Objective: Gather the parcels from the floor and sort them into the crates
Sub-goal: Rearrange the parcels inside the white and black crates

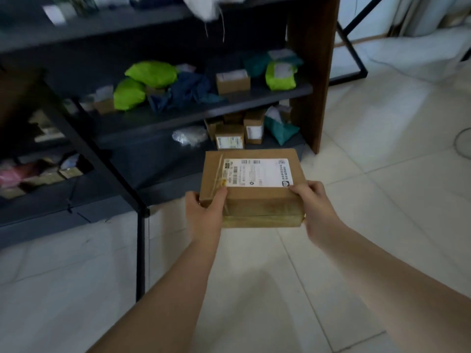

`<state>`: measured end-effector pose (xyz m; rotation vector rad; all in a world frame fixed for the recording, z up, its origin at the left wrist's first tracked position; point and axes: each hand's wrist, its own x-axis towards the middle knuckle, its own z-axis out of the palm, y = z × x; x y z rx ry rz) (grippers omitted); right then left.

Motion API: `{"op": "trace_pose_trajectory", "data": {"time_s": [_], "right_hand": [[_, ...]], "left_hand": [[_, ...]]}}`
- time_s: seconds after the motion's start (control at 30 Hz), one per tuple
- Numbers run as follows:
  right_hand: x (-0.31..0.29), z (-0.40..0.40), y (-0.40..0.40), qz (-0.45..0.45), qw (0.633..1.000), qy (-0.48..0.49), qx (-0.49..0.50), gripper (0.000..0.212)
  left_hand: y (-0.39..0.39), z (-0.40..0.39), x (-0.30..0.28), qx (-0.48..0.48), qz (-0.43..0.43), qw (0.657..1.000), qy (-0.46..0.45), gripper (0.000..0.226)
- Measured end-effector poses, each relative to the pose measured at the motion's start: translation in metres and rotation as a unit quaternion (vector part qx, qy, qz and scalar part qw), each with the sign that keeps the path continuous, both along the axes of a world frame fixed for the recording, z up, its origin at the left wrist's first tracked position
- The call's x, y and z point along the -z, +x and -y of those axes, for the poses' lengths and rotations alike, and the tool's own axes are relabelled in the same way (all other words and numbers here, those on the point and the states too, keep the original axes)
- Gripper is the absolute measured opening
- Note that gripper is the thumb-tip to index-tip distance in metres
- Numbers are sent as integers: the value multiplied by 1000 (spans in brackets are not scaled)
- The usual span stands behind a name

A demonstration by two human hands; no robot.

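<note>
Had box [251,189] gripped both sides, left hand [204,210] + right hand [314,207] fingers curled on edges. Felt stiff, prob light; tape slick, so hold corners imo.

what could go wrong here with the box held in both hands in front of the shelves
1. The left hand and right hand grip only the near corners of the cardboard box, so its far end could tip down and slip.
2. The lower shelf is already crowded with green bags and small boxes; pushing it in may knock some off.
3. The black frame leg stands close by, a possible snag.
</note>
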<state>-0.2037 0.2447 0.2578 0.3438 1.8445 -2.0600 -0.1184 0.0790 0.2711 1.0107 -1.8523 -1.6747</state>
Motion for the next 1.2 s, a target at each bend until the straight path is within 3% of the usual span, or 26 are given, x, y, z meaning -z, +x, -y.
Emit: {"op": "trace_pose_trajectory", "data": {"time_s": [0.2,0.37,0.5,0.6,0.77,1.07,1.2], "right_hand": [[-208,-13,18,-45,998,33,-27,18],[-370,-2,61,-104,990,36,-84,25],[-459,16,111,-149,979,-12,-139,35],[-504,37,150,-174,964,-45,-198,25],[-544,78,230,-198,939,-68,-272,37],[-553,133,381,-188,937,-73,-286,24],[-546,159,438,-197,939,-66,-273,28]], "left_hand": [[28,-13,-209,14,-25,999,-18,25],[87,-13,-373,-53,-13,997,-58,27],[156,-15,-465,-129,-38,985,-107,28],[210,-11,-504,-181,-66,975,-109,25],[304,5,-543,-252,-102,955,-119,21],[461,60,-553,-256,-99,956,-105,27],[515,89,-544,-245,-100,961,-82,26]]}}
